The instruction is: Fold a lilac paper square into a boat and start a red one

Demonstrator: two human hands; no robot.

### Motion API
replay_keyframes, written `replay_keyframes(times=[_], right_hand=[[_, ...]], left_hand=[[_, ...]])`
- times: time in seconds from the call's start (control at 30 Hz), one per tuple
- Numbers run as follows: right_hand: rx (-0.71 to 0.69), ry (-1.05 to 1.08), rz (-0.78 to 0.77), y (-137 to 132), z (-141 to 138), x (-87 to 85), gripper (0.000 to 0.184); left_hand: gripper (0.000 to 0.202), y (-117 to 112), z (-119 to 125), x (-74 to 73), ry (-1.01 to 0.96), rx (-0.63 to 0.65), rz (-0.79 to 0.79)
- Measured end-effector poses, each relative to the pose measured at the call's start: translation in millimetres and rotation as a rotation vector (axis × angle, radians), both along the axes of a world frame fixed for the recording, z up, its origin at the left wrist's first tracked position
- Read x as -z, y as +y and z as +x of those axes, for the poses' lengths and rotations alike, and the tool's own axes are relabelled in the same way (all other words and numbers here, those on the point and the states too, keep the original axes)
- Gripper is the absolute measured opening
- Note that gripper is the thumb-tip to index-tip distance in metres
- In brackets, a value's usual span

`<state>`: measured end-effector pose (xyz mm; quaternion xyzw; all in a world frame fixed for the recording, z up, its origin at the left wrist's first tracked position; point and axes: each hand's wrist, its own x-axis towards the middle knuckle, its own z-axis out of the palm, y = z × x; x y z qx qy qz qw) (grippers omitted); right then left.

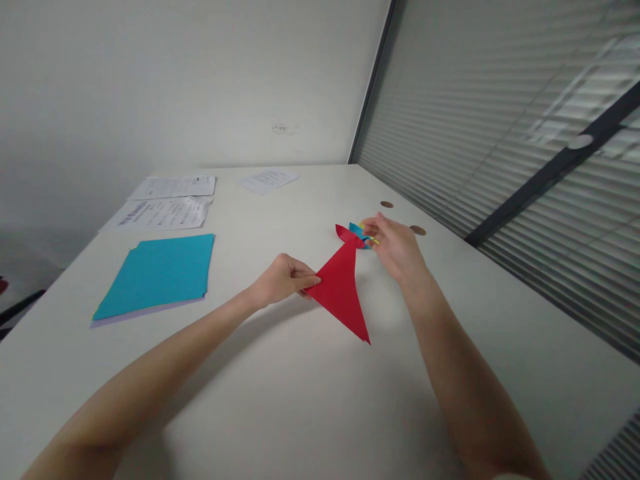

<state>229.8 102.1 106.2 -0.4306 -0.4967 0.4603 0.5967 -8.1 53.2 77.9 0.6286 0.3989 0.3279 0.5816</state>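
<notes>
My left hand (281, 280) pinches the left corner of a red folded paper triangle (343, 288) between thumb and fingers. The triangle is held up over the table, one long point directed down toward me. To its right, my right hand (399, 248) has loosely bent fingers held apart, with no grip on the triangle visible. Behind the triangle's top and beside those fingers are small folded paper pieces: a red one (344, 232) and a blue one (357, 230), with bits of yellow showing. The fingers partly hide them, so I cannot tell whether they touch.
On the left of the white table (280, 400) lies a stack of blue paper sheets (160, 273). Printed sheets (165, 212) lie behind it, and another printed page (269, 180) is farther back. Two round brown discs (417, 231) sit near the right edge, beside window blinds (475, 127).
</notes>
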Motion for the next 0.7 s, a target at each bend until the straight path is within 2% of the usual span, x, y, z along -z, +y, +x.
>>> replay_keyframes(times=[0.13,0.23,0.3,0.37,0.43,0.47,0.53,0.63,0.7], right_hand=[[-0.303,-0.248,-0.137,-8.8,-10.4,4.0,0.042],[-0.390,-0.327,-0.171,-10.2,-17.9,10.1,0.038],[-0.395,-0.443,-0.156,-7.5,-20.4,18.1,0.037],[-0.462,-0.578,-0.152,-3.2,-22.7,30.3,0.036],[-0.602,-0.625,-0.156,1.5,-26.8,46.2,0.034],[-0.639,-0.660,-0.130,3.7,-29.8,55.0,0.033],[-0.640,-0.757,-0.064,7.5,-36.3,72.0,0.031],[-0.495,-0.888,0.048,10.7,-41.6,89.2,0.024],[-0.359,-0.979,0.152,9.7,-37.2,91.3,0.020]], left_hand=[[0.032,2.2,0.8,2.9,-0.038,-0.030,-0.033],[0.037,5.4,-1.2,6.5,0.055,-0.070,0.081],[0.043,6.6,-3.3,8.7,0.172,-0.160,0.334],[0.045,6.0,-4.4,11.7,0.316,-0.200,0.662],[0.039,4.5,-4.0,18.1,0.460,-0.121,0.907],[0.037,3.8,-3.4,23.2,0.523,-0.057,0.972],[0.052,3.9,-2.5,37.4,0.612,0.014,0.989],[0.078,7.8,-4.0,62.0,0.685,0.111,0.962],[0.073,10.8,-6.9,73.8,0.751,0.148,0.951]])
